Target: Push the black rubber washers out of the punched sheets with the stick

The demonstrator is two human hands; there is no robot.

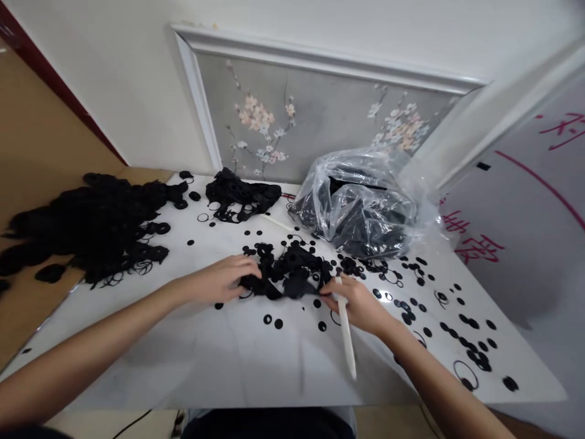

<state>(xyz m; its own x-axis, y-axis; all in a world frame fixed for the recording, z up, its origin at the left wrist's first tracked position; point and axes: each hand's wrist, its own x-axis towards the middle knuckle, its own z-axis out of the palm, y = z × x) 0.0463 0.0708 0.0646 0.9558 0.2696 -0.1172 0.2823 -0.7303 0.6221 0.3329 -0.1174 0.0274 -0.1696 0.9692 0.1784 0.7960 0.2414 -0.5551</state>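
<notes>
A black perforated sheet (pixel 299 285), thin and limp like rubber, lies across the middle of the white table in a loose heap. At its left end is my left hand (pixel 231 277), fingers curled and closed on the black material. My right hand (pixel 359 299) pinches the sheet's right end between thumb and fingers. A slim white stick (pixel 346 335) is also held in that hand, its tapered end pointing down toward me. Small black discs (pixel 278 324) and rings lie around both hands, some loose and some against the sheet.
A large pile of black discs and rings (pixel 100 219) covers the left side. Black punched scrap (pixel 242 195) sits at the back, beside a clear plastic bag (pixel 361 210) with black pieces inside. Another white stick (pixel 276 222) lies nearby. Many discs (pixel 478 353) spread across the right.
</notes>
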